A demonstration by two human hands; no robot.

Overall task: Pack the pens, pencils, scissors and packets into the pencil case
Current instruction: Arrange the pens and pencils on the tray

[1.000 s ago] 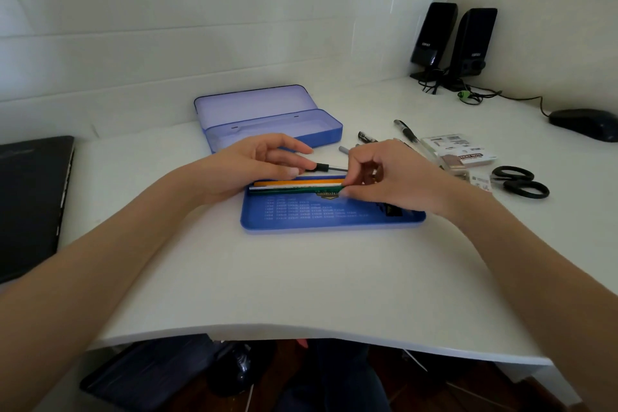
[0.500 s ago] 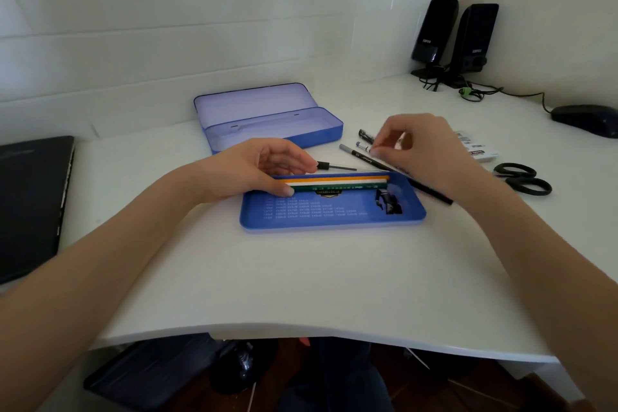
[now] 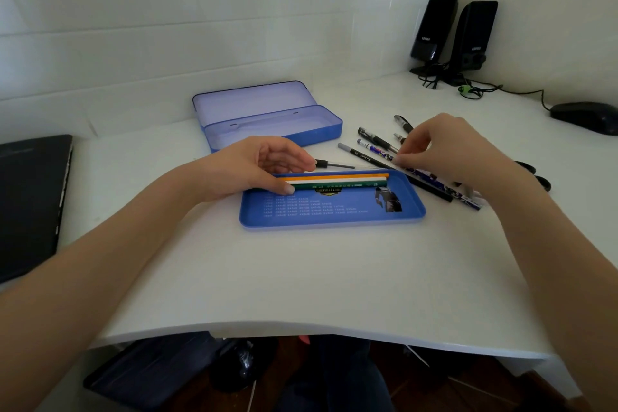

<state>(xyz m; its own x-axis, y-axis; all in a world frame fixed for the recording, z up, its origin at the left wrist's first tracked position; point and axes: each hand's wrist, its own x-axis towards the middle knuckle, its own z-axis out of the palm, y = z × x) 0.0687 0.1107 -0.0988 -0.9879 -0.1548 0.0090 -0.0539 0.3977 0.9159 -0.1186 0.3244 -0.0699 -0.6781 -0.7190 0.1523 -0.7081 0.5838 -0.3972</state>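
The head view shows a blue tray (image 3: 334,214) lying on the white worktop (image 3: 301,278), with three pencils (image 3: 337,180) laid side by side against its far wall. The left hand (image 3: 257,165) is held over their left ends, fingers loosely bent, the thumb resting on the pencil nearest the person; nothing is gripped. The right hand (image 3: 434,147) is lowered over the loose pens (image 3: 378,144) just right of the tray, its fingertips drawn together on a patterned blue pen (image 3: 424,177); whether that pen is truly pinched or only touched cannot be told. The open pencil case (image 3: 267,117) stands behind the tray, its base and lid both bare inside. The scissors (image 3: 535,174) are mostly hidden behind the right wrist, and no packets can be seen.

Several slips are judged possible. The pens lie crossed and touching, so lifting one could drag or roll its neighbours, and a black pen (image 3: 431,187) lying against the tray's right corner could be knocked. The tray wall is low, so the pencils could be pushed out if the left thumb is eased off carelessly. A small dark piece (image 3: 334,164) lies just behind the tray, where it could be swept by the left hand.

Open worktop is available in front of the tray, up to the near edge. To the right, room is limited by the scissors and a mouse (image 3: 585,117); to the left, by a dark laptop (image 3: 30,204).
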